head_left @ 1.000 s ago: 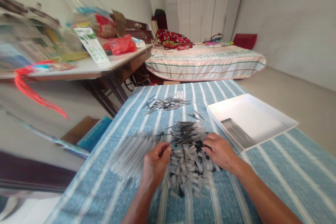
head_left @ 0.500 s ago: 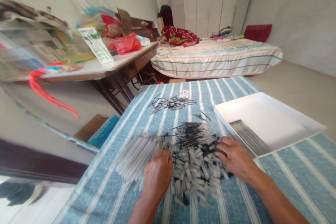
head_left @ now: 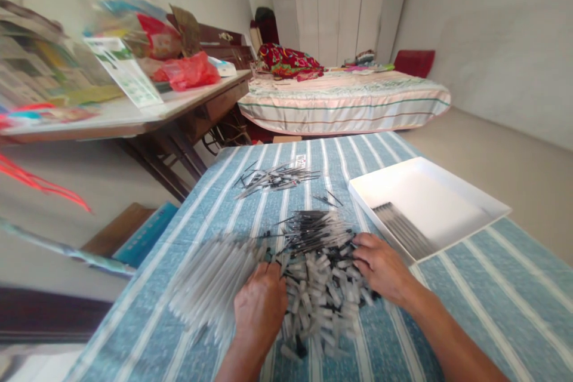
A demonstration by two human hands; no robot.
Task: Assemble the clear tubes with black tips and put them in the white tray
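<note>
My left hand (head_left: 262, 301) is closed, its knuckles up, between a bundle of clear pen barrels (head_left: 208, 286) and a heap of translucent pen caps (head_left: 320, 295). Whatever its fingertips pinch is hidden beneath them. At the right edge of the heap, my right hand (head_left: 387, 271) has its fingers curled down onto the caps and small black parts; what they grip cannot be made out. Just beyond the caps lies a pile of thin black-tipped pen refills (head_left: 313, 230).
Farther back on the striped cloth (head_left: 452, 310) lies another loose pile of dark thin sticks (head_left: 277, 178). A shallow white tray (head_left: 468, 191) at the right holds a row of grey pens (head_left: 400, 230). A cluttered side table (head_left: 179, 110) stands at left, a bed (head_left: 344, 101) behind.
The view has turned slightly to the right, so everything sits farther left in it. Both hands stay in about the same places by the cap heap.
</note>
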